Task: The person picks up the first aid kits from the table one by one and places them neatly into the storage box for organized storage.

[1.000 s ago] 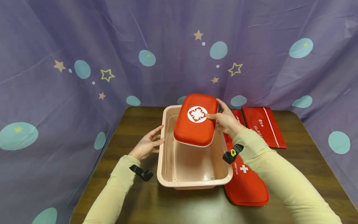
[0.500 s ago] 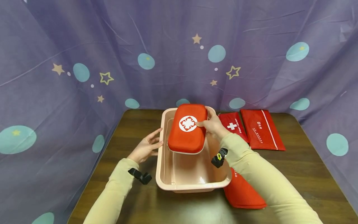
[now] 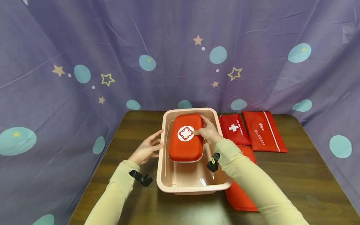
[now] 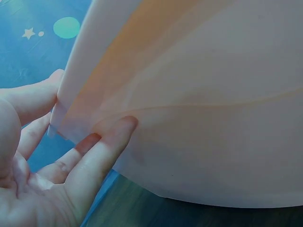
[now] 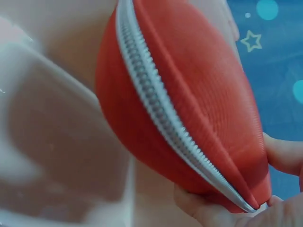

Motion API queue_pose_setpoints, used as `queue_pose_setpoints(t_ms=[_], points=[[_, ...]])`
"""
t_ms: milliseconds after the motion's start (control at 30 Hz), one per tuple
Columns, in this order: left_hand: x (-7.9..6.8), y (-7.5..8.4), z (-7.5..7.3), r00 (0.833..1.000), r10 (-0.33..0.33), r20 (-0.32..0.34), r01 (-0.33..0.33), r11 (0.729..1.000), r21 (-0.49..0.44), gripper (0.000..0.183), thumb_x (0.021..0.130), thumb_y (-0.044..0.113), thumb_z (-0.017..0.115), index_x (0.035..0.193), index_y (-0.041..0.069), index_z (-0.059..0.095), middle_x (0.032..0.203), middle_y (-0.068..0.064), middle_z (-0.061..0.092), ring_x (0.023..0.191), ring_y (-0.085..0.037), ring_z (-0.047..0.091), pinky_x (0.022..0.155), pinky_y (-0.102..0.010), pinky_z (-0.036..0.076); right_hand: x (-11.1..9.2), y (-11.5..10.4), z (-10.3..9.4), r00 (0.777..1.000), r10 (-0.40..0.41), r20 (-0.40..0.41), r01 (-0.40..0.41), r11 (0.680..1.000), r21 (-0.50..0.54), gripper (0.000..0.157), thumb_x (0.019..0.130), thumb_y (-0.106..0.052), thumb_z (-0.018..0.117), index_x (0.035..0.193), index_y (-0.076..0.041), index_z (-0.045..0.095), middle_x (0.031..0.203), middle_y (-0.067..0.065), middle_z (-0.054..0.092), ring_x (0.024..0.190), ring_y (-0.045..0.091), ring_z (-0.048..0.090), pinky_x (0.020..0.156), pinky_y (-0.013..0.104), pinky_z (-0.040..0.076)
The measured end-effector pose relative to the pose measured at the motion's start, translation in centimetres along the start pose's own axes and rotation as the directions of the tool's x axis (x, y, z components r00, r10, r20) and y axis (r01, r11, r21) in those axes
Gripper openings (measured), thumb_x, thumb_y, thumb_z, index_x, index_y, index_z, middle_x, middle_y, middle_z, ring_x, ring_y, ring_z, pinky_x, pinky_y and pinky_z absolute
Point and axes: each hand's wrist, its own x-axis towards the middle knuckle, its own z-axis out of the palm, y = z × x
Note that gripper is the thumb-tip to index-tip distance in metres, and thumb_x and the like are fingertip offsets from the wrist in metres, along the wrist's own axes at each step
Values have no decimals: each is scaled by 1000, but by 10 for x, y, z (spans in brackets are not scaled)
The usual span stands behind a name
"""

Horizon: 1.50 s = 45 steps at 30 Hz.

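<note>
A red hard-shell first aid case (image 3: 184, 147) with a white cross emblem sits within the pale pink plastic bin (image 3: 194, 189), toward its left side. My right hand (image 3: 209, 131) grips the case by its right edge, thumb on top near the emblem. In the right wrist view the white zipper (image 5: 154, 101) runs around the case's side, and fingers reach beneath it. My left hand (image 3: 146, 148) touches the bin's left side with extended fingers. The left wrist view shows these fingers (image 4: 102, 161) against the outer wall (image 4: 203, 142). Whether the case rests on the bin's floor is unclear.
Right of the bin lie a small red first aid pouch (image 3: 234, 128), a flat red pouch with a white stripe (image 3: 264, 131) and a larger red pouch (image 3: 240, 197), partly under my right sleeve. A purple curtain (image 3: 180, 56) hangs behind the wooden table (image 3: 303, 175).
My right hand has carried the first aid case left and down, from above the bin's right part into the bin. The left hand has stayed at the bin's left side.
</note>
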Motion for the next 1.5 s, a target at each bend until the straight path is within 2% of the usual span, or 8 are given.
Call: queue_pose_setpoints(t_ms=[100, 267, 467, 800, 1000, 1133, 1367, 1500], points=[[1, 1, 1, 1000, -2, 6, 2, 1000, -2, 68, 94, 1, 53, 152, 17, 22, 130, -22, 41, 93, -16, 60, 73, -37, 56, 4, 6, -1, 1000, -7, -6, 7, 1000, -24, 92, 77, 11, 64, 151, -26, 23, 148, 14, 27, 110, 35, 49, 79, 58, 51], [4, 4, 3, 1000, -3, 12, 3, 1000, -4, 69, 94, 1, 54, 152, 17, 22, 133, -25, 39, 94, -17, 60, 74, -38, 56, 8, 8, -1, 999, -35, -14, 34, 997, -70, 92, 75, 12, 65, 151, -22, 25, 144, 16, 36, 114, 34, 49, 88, 52, 50], [4, 6, 3, 1000, 13, -2, -13, 1000, 2, 68, 94, 1, 54, 152, 17, 22, 131, -22, 41, 94, -16, 60, 73, -37, 56, 13, 11, 9, 998, -58, 0, 57, 994, -94, 91, 74, 14, 65, 150, -19, 27, 143, 17, 37, 117, 36, 48, 90, 52, 49], [7, 6, 3, 1000, 15, -3, -15, 1000, 2, 68, 94, 0, 53, 152, 17, 21, 128, -19, 42, 98, -16, 58, 75, -39, 55, 19, 22, 23, 989, -146, -27, 138, 972, -192, 91, 66, 17, 67, 146, -11, 35, 140, 19, 45, 119, 36, 49, 99, 45, 44], [11, 6, 5, 1000, 9, 20, -9, 1000, 4, 68, 94, 2, 54, 152, 18, 22, 132, -23, 40, 103, -21, 56, 76, -39, 55, 24, 33, 22, 988, -146, -58, 125, 956, -267, 90, 66, 14, 69, 146, -12, 37, 135, 19, 50, 115, 36, 51, 96, 45, 46], [11, 5, 6, 1000, 5, 10, -5, 1000, 19, 68, 94, 1, 54, 152, 18, 23, 133, -24, 40, 104, -23, 56, 75, -39, 55, 27, 39, 21, 987, -139, -77, 110, 947, -303, 90, 64, 11, 71, 145, -15, 39, 134, 17, 52, 115, 36, 52, 95, 45, 47], [7, -1, 3, 1000, 3, 26, -3, 1000, 12, 69, 94, 4, 55, 152, 17, 21, 135, -27, 37, 104, -23, 57, 77, -39, 55, 30, 49, 26, 984, -133, -117, 75, 913, -402, 88, 62, 3, 76, 142, -20, 44, 130, 14, 56, 114, 33, 52, 96, 42, 46], [2, -3, -1, 1000, -2, 20, 2, 1000, 14, 69, 95, 3, 53, 152, 16, 19, 134, -27, 37, 103, -23, 58, 76, -39, 55, 29, 52, 32, 984, -151, -94, 102, 912, -397, 88, 62, 5, 75, 142, -16, 44, 129, 16, 57, 114, 33, 52, 96, 41, 46]])
